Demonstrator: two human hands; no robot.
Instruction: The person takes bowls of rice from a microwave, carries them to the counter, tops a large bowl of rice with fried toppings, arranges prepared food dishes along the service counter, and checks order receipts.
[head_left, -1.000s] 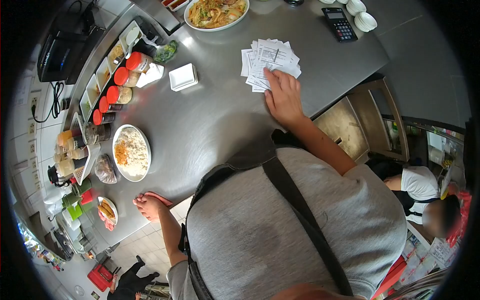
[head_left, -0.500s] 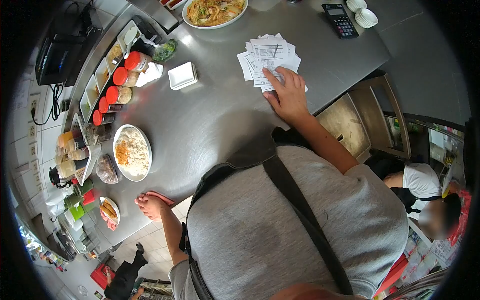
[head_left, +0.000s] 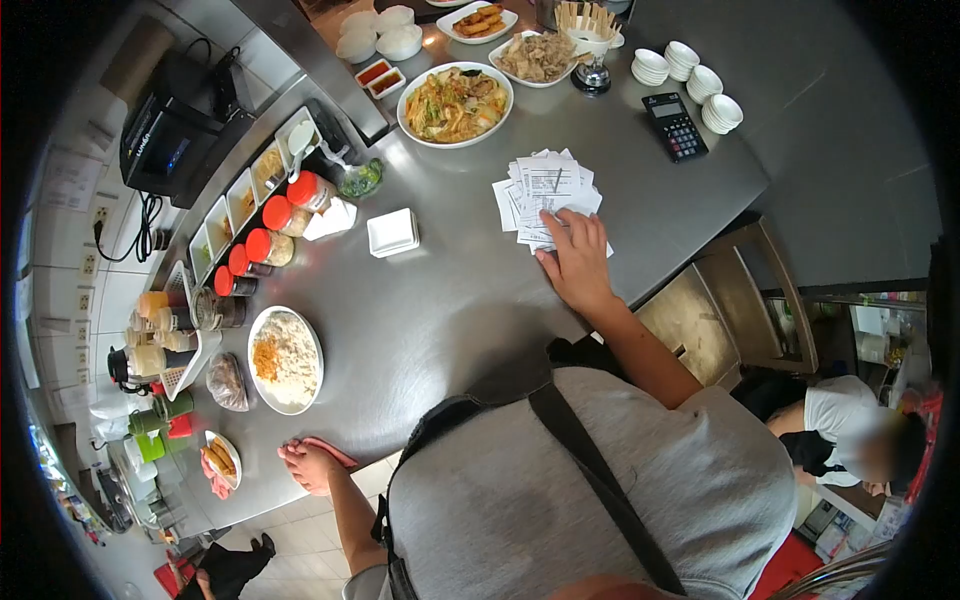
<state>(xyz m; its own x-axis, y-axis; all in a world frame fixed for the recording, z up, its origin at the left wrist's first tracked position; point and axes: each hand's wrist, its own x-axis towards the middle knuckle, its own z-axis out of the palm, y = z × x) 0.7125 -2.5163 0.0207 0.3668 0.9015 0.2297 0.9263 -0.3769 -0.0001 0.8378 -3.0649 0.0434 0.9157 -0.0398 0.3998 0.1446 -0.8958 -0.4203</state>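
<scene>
My right hand [head_left: 580, 262] lies on the lower edge of a pile of printed paper slips [head_left: 548, 190], fingers stretched out and a little apart. A dark, thin mark or object, too small to name, shows on the top slip. At the counter's front edge, my left hand [head_left: 308, 466] rests with curled fingers on a folded pink cloth [head_left: 333, 450]. Beyond that hand stands an oval plate of rice with orange topping [head_left: 288, 360]. To its left, a small plate of fried rolls [head_left: 221, 458] sits by another pink cloth [head_left: 214, 480].
A stack of square white dishes [head_left: 393, 232] stands mid-counter. Red-lidded jars [head_left: 285, 215] line the left. A noodle plate [head_left: 455, 106], a meat plate [head_left: 537, 58] and a calculator [head_left: 675, 127] are farther back. One person [head_left: 840, 430] is at right, another [head_left: 225, 572] at lower left.
The view has tilted upward, so the counter appears lower and more dishes show at the back. My right hand stays on the slips and my left on the cloth.
</scene>
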